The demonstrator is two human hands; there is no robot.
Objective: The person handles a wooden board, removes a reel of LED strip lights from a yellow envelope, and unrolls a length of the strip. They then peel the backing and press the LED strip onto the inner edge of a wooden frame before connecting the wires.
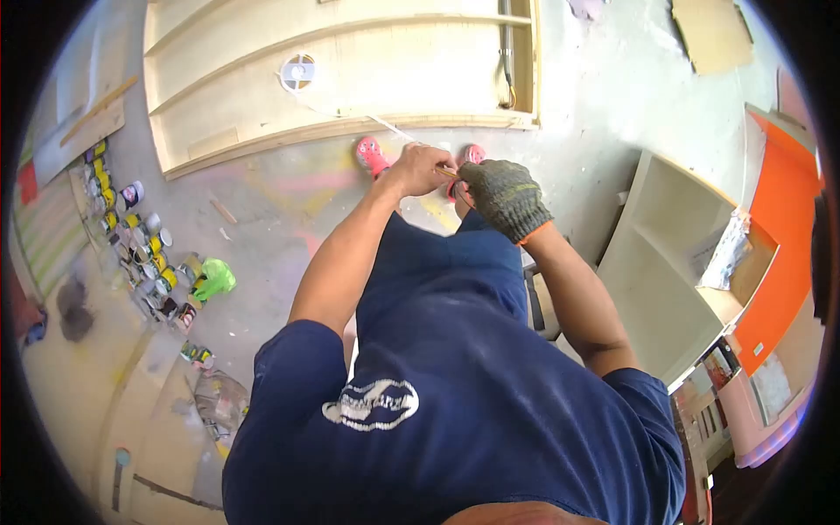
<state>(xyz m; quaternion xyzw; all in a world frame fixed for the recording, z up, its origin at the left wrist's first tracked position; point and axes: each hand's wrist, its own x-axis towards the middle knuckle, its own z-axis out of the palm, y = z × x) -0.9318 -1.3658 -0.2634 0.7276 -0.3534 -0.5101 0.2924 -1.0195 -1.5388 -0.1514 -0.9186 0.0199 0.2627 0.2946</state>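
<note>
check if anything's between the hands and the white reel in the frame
Yes, the frame's near rail lies between the left hand, gloved right hand and the reel; the white cord crosses it. A pink shoe sits near that line, but looks lower down.

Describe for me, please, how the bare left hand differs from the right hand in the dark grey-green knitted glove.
The left hand shows bare skin, while the right hand is covered by the knitted glove. The left wrist is plain; the right has the glove's orange edge around it. A thin white strip runs to the left hand, with none seen reaching the right. Both pinch at a thin brownish piece.
</note>
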